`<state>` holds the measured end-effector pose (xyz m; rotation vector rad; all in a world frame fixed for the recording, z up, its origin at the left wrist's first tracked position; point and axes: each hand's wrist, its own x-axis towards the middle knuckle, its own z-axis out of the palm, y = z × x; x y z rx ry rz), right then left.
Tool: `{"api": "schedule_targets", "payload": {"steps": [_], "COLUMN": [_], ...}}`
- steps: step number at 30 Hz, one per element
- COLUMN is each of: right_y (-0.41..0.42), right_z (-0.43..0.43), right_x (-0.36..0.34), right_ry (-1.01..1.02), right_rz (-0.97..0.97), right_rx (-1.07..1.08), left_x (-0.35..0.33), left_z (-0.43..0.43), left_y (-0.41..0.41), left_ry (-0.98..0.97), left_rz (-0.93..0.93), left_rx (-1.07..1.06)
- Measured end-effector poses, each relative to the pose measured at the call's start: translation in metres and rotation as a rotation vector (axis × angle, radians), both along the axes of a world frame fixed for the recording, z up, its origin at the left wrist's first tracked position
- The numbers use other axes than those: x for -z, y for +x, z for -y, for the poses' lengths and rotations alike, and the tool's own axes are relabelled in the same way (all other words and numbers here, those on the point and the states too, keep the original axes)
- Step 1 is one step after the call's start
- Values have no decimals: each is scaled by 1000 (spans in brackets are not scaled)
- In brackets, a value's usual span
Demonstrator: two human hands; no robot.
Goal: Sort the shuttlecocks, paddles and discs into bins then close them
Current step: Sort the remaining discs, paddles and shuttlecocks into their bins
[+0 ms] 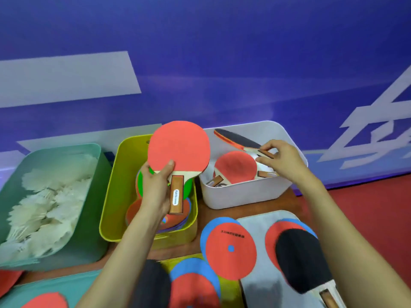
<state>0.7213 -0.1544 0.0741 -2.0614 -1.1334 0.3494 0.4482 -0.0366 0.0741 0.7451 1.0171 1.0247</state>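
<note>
My left hand (155, 187) grips a red-faced paddle (179, 147) at the neck, holding it upright over the yellow bin (115, 185), which holds green, red and blue discs. My right hand (280, 158) pinches the handle of a black-faced paddle (235, 138) tilted over the white bin (244, 194), where other red paddles (235, 167) lie. The green bin (93, 196) at left is full of white shuttlecocks (49, 196). Loose red and blue discs (231, 247) and a black paddle (302, 261) lie on the table in front.
Flat bin lids lie near the front: a grey one (258, 221) under the black paddle, a yellow one (229, 285) and a teal one (57, 285) under discs. Another dark paddle (151, 283) lies at the bottom. A blue wall stands behind; red floor shows at right.
</note>
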Motion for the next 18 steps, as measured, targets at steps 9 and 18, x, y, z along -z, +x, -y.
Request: {"api": "schedule_targets", "payload": {"steps": [9, 18], "right_y": [94, 116], "right_z": [-55, -79], "right_x": [59, 97], "right_ry": [-414, -746], "right_rz": [244, 346], "right_rx": [-598, -465], "left_x": [11, 56], "left_z": [-35, -55], "left_y": [100, 171], "left_ry": [-41, -111], "left_rz": [-198, -360], "left_rx": [251, 401]}}
